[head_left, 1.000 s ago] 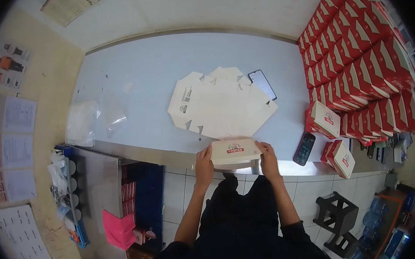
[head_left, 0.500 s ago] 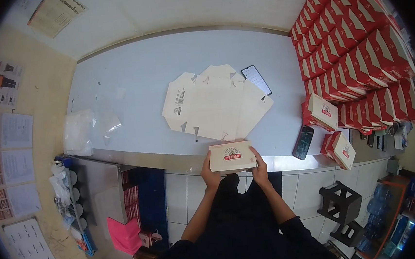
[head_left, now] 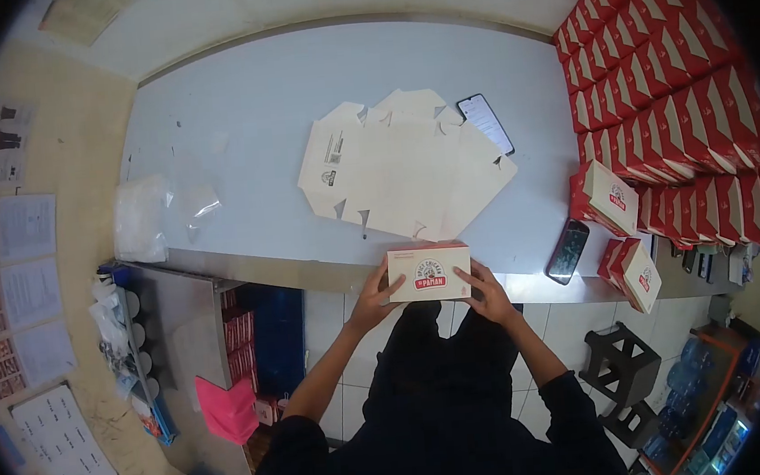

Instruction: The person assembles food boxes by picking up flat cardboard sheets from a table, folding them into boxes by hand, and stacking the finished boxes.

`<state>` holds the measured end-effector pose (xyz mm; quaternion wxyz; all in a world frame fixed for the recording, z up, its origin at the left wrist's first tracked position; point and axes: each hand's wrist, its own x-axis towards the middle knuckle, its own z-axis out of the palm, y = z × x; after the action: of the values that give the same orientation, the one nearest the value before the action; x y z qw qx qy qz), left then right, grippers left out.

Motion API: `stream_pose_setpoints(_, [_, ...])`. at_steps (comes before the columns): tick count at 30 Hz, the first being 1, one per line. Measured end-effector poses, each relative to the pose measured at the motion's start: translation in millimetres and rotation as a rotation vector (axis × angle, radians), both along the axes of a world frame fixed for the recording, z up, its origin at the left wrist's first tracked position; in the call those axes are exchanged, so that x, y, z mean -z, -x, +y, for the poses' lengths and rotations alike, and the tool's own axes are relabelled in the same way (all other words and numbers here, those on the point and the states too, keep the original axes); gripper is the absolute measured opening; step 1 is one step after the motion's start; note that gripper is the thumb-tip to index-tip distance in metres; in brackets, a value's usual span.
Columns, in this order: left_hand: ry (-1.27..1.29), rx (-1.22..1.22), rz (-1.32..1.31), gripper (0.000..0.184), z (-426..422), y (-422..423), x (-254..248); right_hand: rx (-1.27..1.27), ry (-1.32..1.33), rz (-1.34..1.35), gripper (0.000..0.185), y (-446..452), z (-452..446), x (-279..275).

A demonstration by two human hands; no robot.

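From my view, the printed box (head_left: 429,274) sits at the table's (head_left: 253,104) near edge, held level between both hands. The left hand (head_left: 489,297) is curled part-open around one end, the right hand (head_left: 374,300) likewise around the other. Just beyond lie flat cardboard blanks (head_left: 401,164), one touching a lit phone (head_left: 485,126). Stacked red boxes (head_left: 653,82) stand well apart, on the right.

matt paper carton (head_left: 429,274), glossy plastic bags (head_left: 142,219), smooth pale tabletop (head_left: 247,141)
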<state>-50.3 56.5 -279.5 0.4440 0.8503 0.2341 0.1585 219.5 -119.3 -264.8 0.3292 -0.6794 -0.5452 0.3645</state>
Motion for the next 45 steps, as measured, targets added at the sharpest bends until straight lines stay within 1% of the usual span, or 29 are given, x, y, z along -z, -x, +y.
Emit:
stream_pose_setpoints(2, [-0.042, -0.001, -0.081, 0.053, -1, -3, 1, 0.017, -0.013, 0.054, 0.073, -1, 1, 0])
stream_pose_setpoints(9, [-0.15, 0.117, -0.039, 0.052, 3, 4, -1, -0.03, 0.045, 0.139, 0.071, -14, -4, 4])
stream_pose_setpoints(11, [-0.142, 0.117, -0.002, 0.052, 5, 4, 0, -0.092, -0.082, 0.092, 0.069, -13, -4, 4])
stream_pose_setpoints(12, [-0.142, 0.122, -0.001, 0.052, 5, 5, 3, -0.087, -0.083, 0.093, 0.069, -12, -3, 3])
stream_pose_setpoints(14, [-0.09, 0.108, 0.005, 0.051, 6, 7, 8, -0.1, 0.031, -0.099, 0.066, -8, -2, 0])
stream_pose_setpoints(17, [-0.024, 0.042, -0.05, 0.051, 0, 2, -5, -0.082, 0.068, -0.145, 0.063, -4, -2, -11])
stream_pose_setpoints(18, [-0.041, 0.048, -0.059, 0.051, -3, -2, -9, 0.01, 0.015, -0.031, 0.062, 3, -6, 2])
stream_pose_setpoints(19, [0.109, -0.042, -0.078, 0.048, -10, -6, -10, 0.016, 0.0, -0.038, 0.062, 9, -2, 9])
stream_pose_setpoints(20, [0.265, -0.134, -0.094, 0.046, -20, -9, -12, 0.279, -0.05, 0.327, 0.064, 18, 1, 16])
stream_pose_setpoints(21, [0.257, -0.129, -0.098, 0.046, -32, -15, -15, 0.538, -0.099, 0.696, 0.065, 25, 6, 18])
stream_pose_setpoints(22, [0.418, -0.216, -0.125, 0.045, -45, -22, -19, 0.553, -0.188, 0.493, 0.056, 21, 13, 1])
stream_pose_setpoints(23, [0.582, -0.295, -0.147, 0.045, -54, -24, -24, 0.566, -0.195, 0.492, 0.056, 14, 13, -13])
stream_pose_setpoints(24, [0.767, -0.263, -0.008, 0.044, -53, -20, -36, 0.538, -0.226, 0.481, 0.05, 6, 10, -22])
stream_pose_setpoints(25, [0.762, -0.248, -0.007, 0.044, -40, -24, -59, 0.509, -0.259, 0.468, 0.044, -3, 9, -36])
stream_pose_setpoints(26, [0.59, -0.157, 0.173, 0.045, -21, -32, -94, 0.486, -0.261, 0.46, 0.033, -6, 9, -73])
stream_pose_setpoints(27, [0.423, -0.069, 0.352, 0.046, -10, -43, -129, 0.497, -0.251, 0.464, 0.033, -5, 5, -106])
stream_pose_setpoints(29, [-0.082, -0.043, -0.115, 0.035, 14, -79, -190, 0.182, -0.34, 0.266, 0.036, -3, 2, -158])
stream_pose_setpoints(30, [-0.079, -0.044, -0.106, 0.035, 21, -91, -205, 0.159, -0.37, 0.275, 0.036, 3, 1, -175])
stream_pose_setpoints(32, [0.234, 0.389, -0.14, 0.031, 24, -112, -220, 0.17, -0.352, 0.298, 0.036, 10, -6, -185])
stream_pose_setpoints(33, [0.237, 0.388, -0.142, 0.031, 21, -113, -212, 0.182, -0.338, 0.312, 0.036, 11, -10, -188])
stream_pose_setpoints(35, [0.507, 0.454, -0.228, 0.03, 19, -114, -180, 0.18, -0.306, 0.356, 0.034, 12, -18, -185])
stream_pose_setpoints(36, [0.51, 0.46, -0.226, 0.03, 16, -114, -164, 0.177, -0.275, 0.402, 0.033, 12, -21, -181])
stream_pose_setpoints(37, [0.626, 0.454, -0.306, 0.034, 11, -114, -153, 0.183, -0.273, 0.403, 0.033, 11, -23, -178])
stream_pose_setpoints(38, [0.742, 0.443, -0.385, 0.038, 6, -113, -141, 0.163, -0.278, 0.292, 0.027, 11, -25, -174])
stream_pose_setpoints(39, [0.744, 0.443, -0.381, 0.038, 0, -119, -144, 0.142, -0.283, 0.18, 0.023, 11, -26, -168])
stream_pose_setpoints(41, [0.194, 0.014, -0.192, 0.047, -9, -132, -154, 0.434, -0.207, 0.194, 0.019, 13, -31, -132])
stream_pose_setpoints(42, [0.079, -0.033, -0.125, 0.054, -13, -131, -154, 0.627, -0.279, 0.35, 0.015, 11, -33, -101])
stream_pose_setpoints(43, [0.08, -0.036, -0.132, 0.054, -17, -126, -152, 0.893, -0.232, 0.436, 0.015, 10, -30, -79])
stream_pose_setpoints(45, [-0.257, 0.176, 0.182, 0.055, -25, -113, -134, 1.033, -0.302, 0.242, 0.023, 5, -33, -38])
